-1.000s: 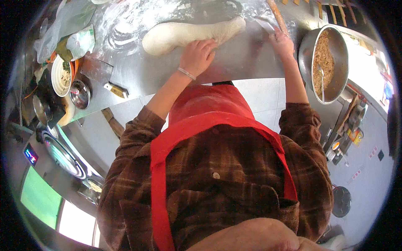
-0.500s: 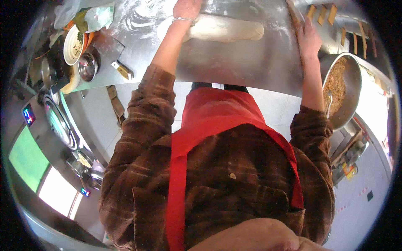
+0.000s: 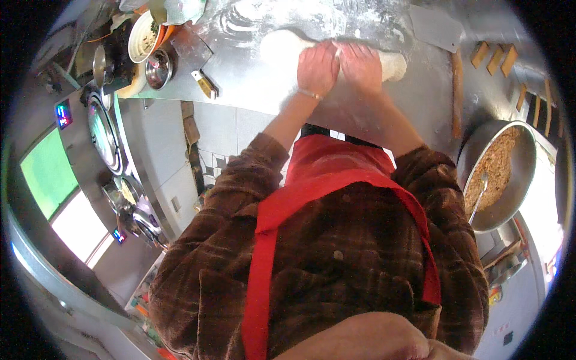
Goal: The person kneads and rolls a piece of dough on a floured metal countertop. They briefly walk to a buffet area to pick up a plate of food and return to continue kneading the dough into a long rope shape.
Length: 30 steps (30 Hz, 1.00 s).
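Note:
A long pale roll of dough (image 3: 393, 66) lies across the floured metal worktop (image 3: 246, 81). Side by side on top of it rest my left hand (image 3: 318, 69) and my right hand (image 3: 360, 65), fingers stretched forward and thumbs almost touching. Both palms press on the dough's middle and hide that stretch of it; its rounded left end (image 3: 282, 48) shows beyond my left hand. To the right, apart from my hands, a brown wooden rolling pin (image 3: 456, 96) lies with its length pointing away from me.
A cleaver (image 3: 204, 85) lies left, beside a small metal bowl (image 3: 158, 69) and a white bowl (image 3: 144, 37). At the right edge stands a large metal bowl (image 3: 510, 162) of brown crumbly filling with a spoon (image 3: 480, 195). A pale flat sheet (image 3: 436, 28) lies far right.
My right hand has left the rolling pin and come over to the dough beside my left hand. The view has shifted, so the worktop's things appear further right.

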Each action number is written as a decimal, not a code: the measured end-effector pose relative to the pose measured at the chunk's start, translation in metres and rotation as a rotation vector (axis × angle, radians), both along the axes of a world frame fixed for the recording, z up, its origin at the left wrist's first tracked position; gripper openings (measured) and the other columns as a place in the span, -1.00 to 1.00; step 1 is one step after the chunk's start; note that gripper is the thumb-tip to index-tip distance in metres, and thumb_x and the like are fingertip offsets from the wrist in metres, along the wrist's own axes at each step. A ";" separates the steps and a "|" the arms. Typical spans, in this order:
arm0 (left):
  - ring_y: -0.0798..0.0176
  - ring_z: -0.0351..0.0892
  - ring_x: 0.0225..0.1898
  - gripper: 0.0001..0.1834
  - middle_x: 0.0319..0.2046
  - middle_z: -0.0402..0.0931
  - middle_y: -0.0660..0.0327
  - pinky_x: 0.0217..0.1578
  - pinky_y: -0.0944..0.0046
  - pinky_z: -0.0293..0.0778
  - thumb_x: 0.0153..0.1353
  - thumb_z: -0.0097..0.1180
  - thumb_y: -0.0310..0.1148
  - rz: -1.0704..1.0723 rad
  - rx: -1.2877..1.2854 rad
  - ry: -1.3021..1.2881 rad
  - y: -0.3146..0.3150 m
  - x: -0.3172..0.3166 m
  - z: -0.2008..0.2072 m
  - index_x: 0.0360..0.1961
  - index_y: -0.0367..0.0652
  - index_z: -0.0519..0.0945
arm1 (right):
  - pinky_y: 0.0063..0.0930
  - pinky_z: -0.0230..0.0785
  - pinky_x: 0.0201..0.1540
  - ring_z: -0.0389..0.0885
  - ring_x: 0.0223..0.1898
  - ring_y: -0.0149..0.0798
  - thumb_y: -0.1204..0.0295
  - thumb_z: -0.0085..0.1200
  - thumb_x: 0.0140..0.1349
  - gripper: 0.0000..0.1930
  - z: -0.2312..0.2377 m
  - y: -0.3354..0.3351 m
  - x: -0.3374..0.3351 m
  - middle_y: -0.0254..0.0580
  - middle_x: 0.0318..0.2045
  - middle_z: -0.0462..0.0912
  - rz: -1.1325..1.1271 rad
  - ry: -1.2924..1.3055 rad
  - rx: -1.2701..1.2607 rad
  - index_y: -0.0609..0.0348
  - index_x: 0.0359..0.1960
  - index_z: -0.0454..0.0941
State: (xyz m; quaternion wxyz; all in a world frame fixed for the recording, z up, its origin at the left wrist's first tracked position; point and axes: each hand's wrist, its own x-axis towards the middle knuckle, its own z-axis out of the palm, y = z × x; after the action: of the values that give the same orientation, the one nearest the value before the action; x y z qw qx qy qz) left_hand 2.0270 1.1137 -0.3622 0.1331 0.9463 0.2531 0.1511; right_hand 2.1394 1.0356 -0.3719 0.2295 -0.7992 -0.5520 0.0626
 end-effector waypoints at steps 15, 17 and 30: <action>0.21 0.22 0.15 -0.58 0.15 0.25 0.33 0.19 -0.02 0.00 0.16 -0.11 -0.17 -0.051 0.151 0.181 0.082 0.059 -0.020 0.08 0.16 0.38 | -0.21 0.28 -0.20 0.50 -0.25 -0.14 0.31 -0.08 0.16 -0.85 -0.006 0.048 0.040 -0.27 -0.36 0.54 -0.173 0.003 0.061 0.02 -0.30 0.47; 0.20 0.21 0.15 -0.58 0.14 0.24 0.34 0.20 -0.03 -0.02 0.16 -0.12 -0.17 -0.055 0.135 0.116 0.101 0.075 -0.026 0.08 0.16 0.37 | -0.20 0.29 -0.21 0.50 -0.26 -0.10 0.28 -0.12 0.19 -0.82 -0.011 0.059 0.049 -0.23 -0.35 0.55 -0.210 -0.011 0.042 0.04 -0.30 0.48; 0.14 0.39 -0.02 -0.71 -0.07 0.44 0.23 -0.05 0.11 0.34 0.12 -0.09 -0.24 -0.172 -0.488 0.452 0.127 0.064 0.020 -0.14 0.02 0.54 | -0.16 0.38 -0.28 0.56 -0.33 -0.01 -0.02 -0.20 0.20 -0.59 0.033 0.060 0.058 -0.13 -0.41 0.61 -0.427 0.404 -0.317 0.03 -0.35 0.53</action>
State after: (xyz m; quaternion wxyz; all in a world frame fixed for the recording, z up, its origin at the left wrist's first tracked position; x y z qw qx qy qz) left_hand 2.0911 1.2402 -0.3421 0.3082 0.9140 0.2242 -0.1392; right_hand 2.1970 1.0953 -0.3389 0.2149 -0.8941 -0.2986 0.2554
